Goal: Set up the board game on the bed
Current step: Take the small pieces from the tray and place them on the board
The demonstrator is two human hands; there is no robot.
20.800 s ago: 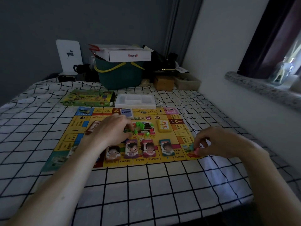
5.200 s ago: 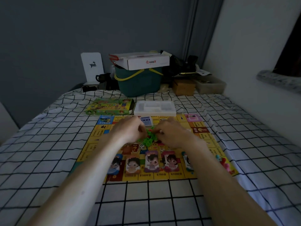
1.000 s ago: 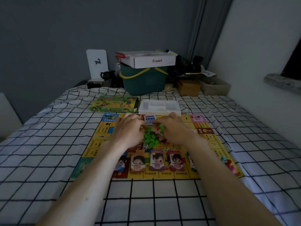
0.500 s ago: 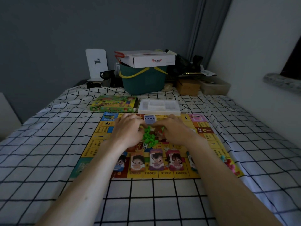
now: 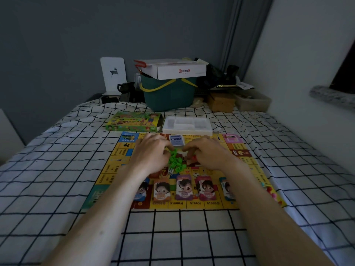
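Note:
The yellow game board (image 5: 115,162) lies flat on the checked bed sheet. A pile of small green houses (image 5: 177,163) sits at its middle, with red pieces (image 5: 194,158) just to the right. My left hand (image 5: 151,154) curls at the left side of the pile, and its fingertips pinch a green house at the top. My right hand (image 5: 208,154) curls over the red pieces with thumb and forefinger pinched on one. A blue card deck (image 5: 177,140) lies beyond the hands. Several character cards (image 5: 183,187) line the near edge. A white die (image 5: 170,171) rests by the pile.
A white plastic tray (image 5: 187,129) and the green game box (image 5: 134,121) lie just past the board. Behind them stand a teal basket (image 5: 169,95) topped by a white carton, and brown boxes (image 5: 221,102). A wall runs along the right.
Both hands stay at the pile in the board's middle. Over the last second the right fingers dropped from a raised green piece down to the red pieces.

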